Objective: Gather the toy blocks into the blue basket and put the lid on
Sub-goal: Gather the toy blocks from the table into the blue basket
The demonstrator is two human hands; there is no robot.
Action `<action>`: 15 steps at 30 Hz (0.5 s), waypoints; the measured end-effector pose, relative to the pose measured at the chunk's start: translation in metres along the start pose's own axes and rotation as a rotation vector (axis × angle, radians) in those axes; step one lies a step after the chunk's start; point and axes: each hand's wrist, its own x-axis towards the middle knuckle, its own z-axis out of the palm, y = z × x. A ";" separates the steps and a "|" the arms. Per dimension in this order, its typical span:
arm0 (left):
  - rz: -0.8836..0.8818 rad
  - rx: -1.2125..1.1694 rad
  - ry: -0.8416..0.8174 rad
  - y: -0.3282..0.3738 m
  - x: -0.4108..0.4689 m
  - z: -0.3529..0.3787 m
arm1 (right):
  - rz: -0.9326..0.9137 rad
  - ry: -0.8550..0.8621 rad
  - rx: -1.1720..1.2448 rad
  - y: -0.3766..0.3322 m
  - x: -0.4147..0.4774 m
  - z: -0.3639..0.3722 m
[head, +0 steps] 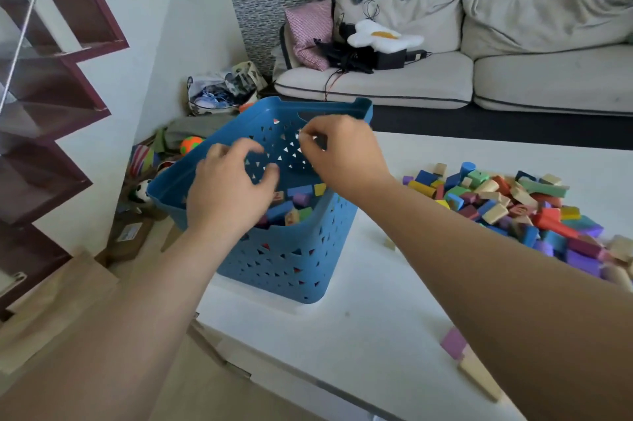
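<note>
The blue basket [284, 259] with triangle holes stands at the left edge of the white table [359, 324], and several coloured blocks [291, 206] lie inside it. My left hand [229, 187] hovers over the basket's near left side, fingers spread and empty. My right hand [339, 149] is above the basket's right rim, fingers loosely curled with nothing seen in them. A big pile of coloured toy blocks [513, 208] lies on the table to the right. No lid is in view.
A purple block [454, 343] and a wooden wedge [479, 379] lie near the table's front edge, a small wooden block [389, 244] beside the basket. A sofa [479, 77] stands behind. Balls and bags [191, 144] clutter the floor at left, by a dark red staircase [51, 95].
</note>
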 end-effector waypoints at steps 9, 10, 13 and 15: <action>0.437 -0.255 0.223 0.096 -0.060 -0.009 | 0.199 0.081 -0.082 0.073 -0.093 -0.119; 0.470 -0.274 0.197 0.109 -0.066 -0.006 | 0.234 0.074 -0.091 0.082 -0.106 -0.130; 0.512 -0.319 0.048 0.140 -0.088 0.012 | 0.292 0.051 -0.137 0.110 -0.142 -0.157; 0.530 -0.324 -0.085 0.158 -0.107 0.033 | 0.321 0.028 -0.179 0.127 -0.165 -0.174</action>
